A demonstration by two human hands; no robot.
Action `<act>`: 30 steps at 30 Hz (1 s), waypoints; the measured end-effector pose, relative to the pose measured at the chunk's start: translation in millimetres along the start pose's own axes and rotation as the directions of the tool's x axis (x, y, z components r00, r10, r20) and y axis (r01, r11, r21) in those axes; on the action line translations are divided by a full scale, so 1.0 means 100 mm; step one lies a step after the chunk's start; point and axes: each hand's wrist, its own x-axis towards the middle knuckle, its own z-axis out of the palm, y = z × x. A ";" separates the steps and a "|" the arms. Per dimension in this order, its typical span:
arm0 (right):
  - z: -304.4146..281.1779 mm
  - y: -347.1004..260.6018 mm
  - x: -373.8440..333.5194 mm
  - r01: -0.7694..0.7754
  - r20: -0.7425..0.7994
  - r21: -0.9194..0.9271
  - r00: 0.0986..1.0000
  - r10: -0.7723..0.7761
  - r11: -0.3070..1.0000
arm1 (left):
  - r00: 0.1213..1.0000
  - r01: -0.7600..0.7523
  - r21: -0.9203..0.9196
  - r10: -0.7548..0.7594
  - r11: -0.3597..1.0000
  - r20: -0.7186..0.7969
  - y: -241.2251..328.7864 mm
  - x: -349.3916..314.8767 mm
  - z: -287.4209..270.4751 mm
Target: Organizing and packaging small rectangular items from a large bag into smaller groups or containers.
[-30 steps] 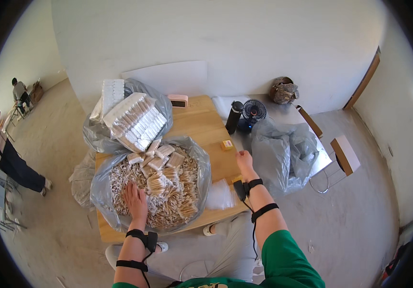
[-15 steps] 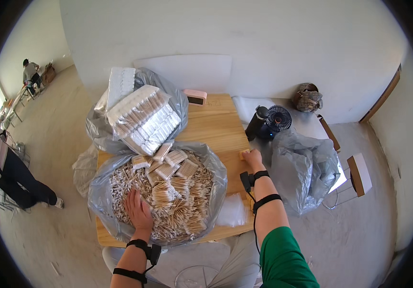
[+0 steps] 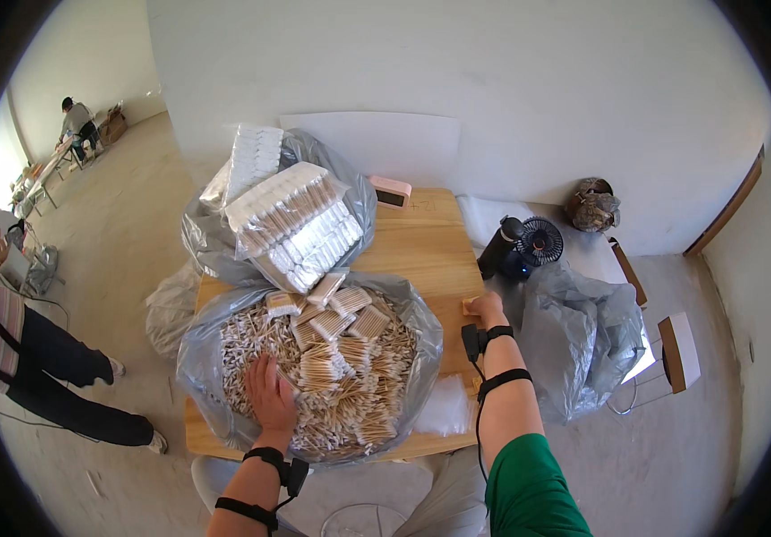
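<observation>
A grey plastic bag (image 3: 197, 358) lies open on the table, full of loose cotton swabs (image 3: 350, 407) with pale wooden sticks. My left hand (image 3: 271, 394) rests on the left side of the swabs, fingers stretched out and holding nothing I can see. Several small clear packs of swabs (image 3: 347, 301) sit on top of the heap at its far side. At the table's right edge, my right hand (image 3: 489, 308) is closed on a small yellow-orange piece (image 3: 469, 307); its kind is mostly hidden by the fingers. Flat clear plastic bags (image 3: 445, 407) lie nearer me, beside the swab bag.
Behind stands another grey bag with large wrapped swab bundles (image 3: 287, 215). A pink clock-like box (image 3: 390, 191) is beside it. To the right are a black bottle (image 3: 502, 246), a small fan (image 3: 541, 241) and a crumpled grey bag (image 3: 582, 340). A person (image 3: 45, 358) stands at left.
The whole view has shifted, so the table appears lower and further right. The person at left shows more fully, legs further apart. Both my hands keep about the same places.
</observation>
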 end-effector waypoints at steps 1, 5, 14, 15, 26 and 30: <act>0.03 0.06 0.07 -0.018 0.033 -0.038 0.999 0.019 0.999 | 1.000 0.001 -0.005 -0.001 1.000 0.000 0.02 0.01 0.01; 0.14 -0.07 0.10 -0.065 0.118 0.086 0.991 0.055 0.994 | 1.000 0.015 0.000 -0.015 1.000 -0.011 -0.04 0.00 -0.03; 0.10 -0.22 -0.19 0.090 -0.132 0.191 0.989 -0.065 0.977 | 0.999 0.048 -0.008 -0.047 0.999 0.008 -0.03 -0.02 -0.10; 0.07 -0.07 -0.16 0.035 -0.155 0.322 0.988 0.016 0.946 | 0.999 0.032 -0.042 -0.032 0.999 0.009 0.02 0.02 -0.05; -0.57 -1.76 -2.56 0.160 -0.136 0.987 0.851 -0.508 0.004 | 0.997 0.054 0.001 -0.054 0.999 -0.049 -0.03 0.00 -0.08; -0.58 -2.47 -3.45 -0.165 -0.098 0.940 0.710 -0.697 -0.300 | 0.999 0.024 0.019 -0.023 1.000 -0.027 -0.12 0.01 0.05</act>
